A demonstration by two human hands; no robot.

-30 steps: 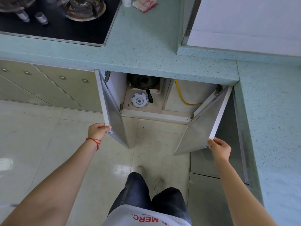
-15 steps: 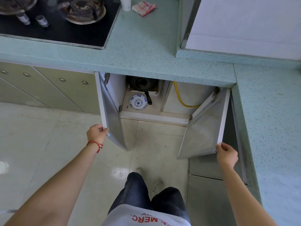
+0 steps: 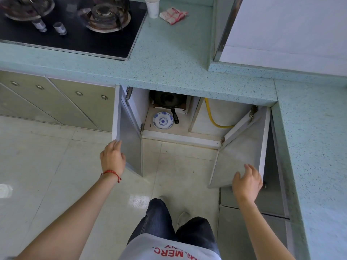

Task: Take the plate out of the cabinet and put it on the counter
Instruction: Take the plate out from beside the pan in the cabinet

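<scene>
Inside — one plate (image 3: 162,120), one pan (image 3: 166,100) — two doors (image 3: 129,143) open

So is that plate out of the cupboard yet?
No. The plate lies flat on the cupboard floor, beside a pan handle; both doors are open.

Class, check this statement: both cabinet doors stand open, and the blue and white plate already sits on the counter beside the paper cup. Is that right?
Not quite. Both doors are open, but the head view shows the plate lying inside the cabinet, on its floor just in front of the black pan. The paper cup stands on the counter without it.
</scene>
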